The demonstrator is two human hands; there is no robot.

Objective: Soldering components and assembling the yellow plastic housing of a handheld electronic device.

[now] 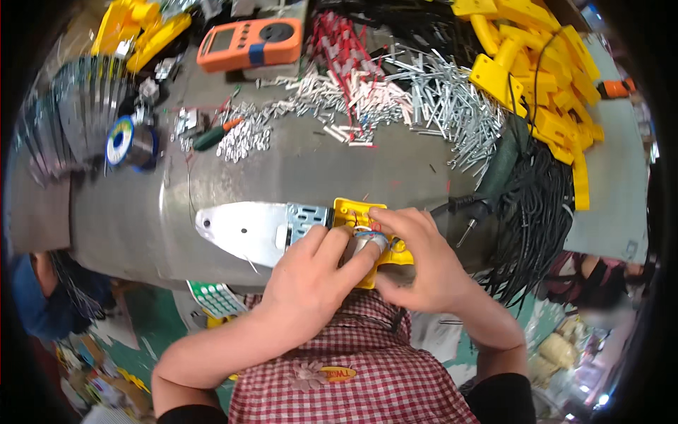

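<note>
The right hand (427,265) held the yellow case (344,208) with spread fingers (399,222). The left hand (311,272) curled over it; couldn't tell if pinching. The long silver plate (261,220) stretched left of both.

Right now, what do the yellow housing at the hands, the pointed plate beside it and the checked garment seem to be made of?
Yellow housing: likely moulded plastic, slightly glossy, judging by its even colour.
Pointed plate: apparently bare metal, smooth, from its silvery sheen; which metal can't be told.
Checked garment: seemingly woven cloth, matte, given its soft folds; the fibre is unclear.
</note>
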